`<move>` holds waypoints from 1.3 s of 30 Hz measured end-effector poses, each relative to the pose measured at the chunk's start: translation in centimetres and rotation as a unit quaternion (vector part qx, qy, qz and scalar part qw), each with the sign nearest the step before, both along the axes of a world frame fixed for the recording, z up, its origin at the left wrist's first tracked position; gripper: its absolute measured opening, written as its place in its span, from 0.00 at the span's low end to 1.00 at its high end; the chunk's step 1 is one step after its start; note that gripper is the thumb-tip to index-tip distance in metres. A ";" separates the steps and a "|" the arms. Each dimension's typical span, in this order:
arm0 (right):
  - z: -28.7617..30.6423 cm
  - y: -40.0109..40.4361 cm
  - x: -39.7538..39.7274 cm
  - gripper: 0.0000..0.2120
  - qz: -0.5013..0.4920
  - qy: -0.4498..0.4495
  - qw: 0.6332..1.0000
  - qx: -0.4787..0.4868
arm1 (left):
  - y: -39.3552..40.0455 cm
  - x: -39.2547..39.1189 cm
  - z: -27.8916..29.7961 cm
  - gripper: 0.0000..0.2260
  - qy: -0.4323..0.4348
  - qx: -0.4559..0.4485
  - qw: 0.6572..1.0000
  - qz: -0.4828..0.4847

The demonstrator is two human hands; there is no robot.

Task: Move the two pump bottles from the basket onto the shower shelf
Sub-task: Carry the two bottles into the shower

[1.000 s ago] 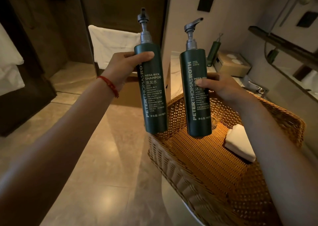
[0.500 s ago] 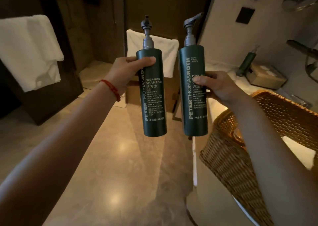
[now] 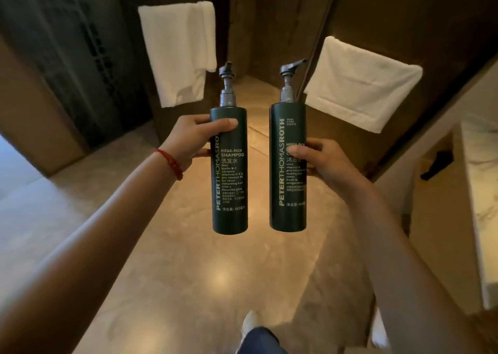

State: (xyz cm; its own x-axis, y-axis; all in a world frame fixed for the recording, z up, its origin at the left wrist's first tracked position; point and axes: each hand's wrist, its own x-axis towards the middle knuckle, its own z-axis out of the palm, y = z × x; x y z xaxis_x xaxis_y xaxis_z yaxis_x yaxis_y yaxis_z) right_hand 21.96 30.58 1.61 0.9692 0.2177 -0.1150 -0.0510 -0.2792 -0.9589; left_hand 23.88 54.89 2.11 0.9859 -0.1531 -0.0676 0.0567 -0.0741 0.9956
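I hold two tall dark green pump bottles upright in front of me, above the floor. My left hand point(image 3: 192, 138) grips the shampoo bottle point(image 3: 229, 192) near its top, thumb across the front. My right hand point(image 3: 320, 162) grips the second pump bottle point(image 3: 286, 197) at its middle. Both have grey pump heads. The two bottles are side by side and apart. The basket and any shower shelf are out of view.
A white towel point(image 3: 180, 52) hangs at the upper left and another white towel point(image 3: 361, 84) hangs on the right. The glossy stone floor point(image 3: 215, 286) stretches ahead. A pale counter edge point(image 3: 479, 192) runs along the right. My leg and shoe point(image 3: 250, 326) show at the bottom.
The view has swung left, away from the basket, which has left the frame. Both bottles stay in my hands, now held lower in the view over the open floor.
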 end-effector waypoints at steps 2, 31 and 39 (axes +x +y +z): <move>-0.7 1.6 2.7 0.20 0.019 0.007 1.000 -0.001 | 1.6 2.0 -0.8 0.17 0.007 0.007 1.000 0.021; -6.6 7.0 55.9 0.07 -0.042 0.023 0.998 0.027 | 6.2 56.9 -4.9 0.04 0.046 0.032 0.997 0.052; -6.6 7.9 71.0 0.08 -0.119 0.040 0.991 0.050 | 6.0 74.9 -4.6 0.02 0.070 0.034 0.997 0.001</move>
State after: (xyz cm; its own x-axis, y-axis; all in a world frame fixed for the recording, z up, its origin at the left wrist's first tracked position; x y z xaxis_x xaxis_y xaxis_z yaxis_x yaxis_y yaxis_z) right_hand 92.93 38.51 -5.03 0.9832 -0.0008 -0.1823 -0.1803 -0.1533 -0.9716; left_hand 98.81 60.92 -2.49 0.9661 -0.1415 -0.2158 0.1960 -0.1417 0.9703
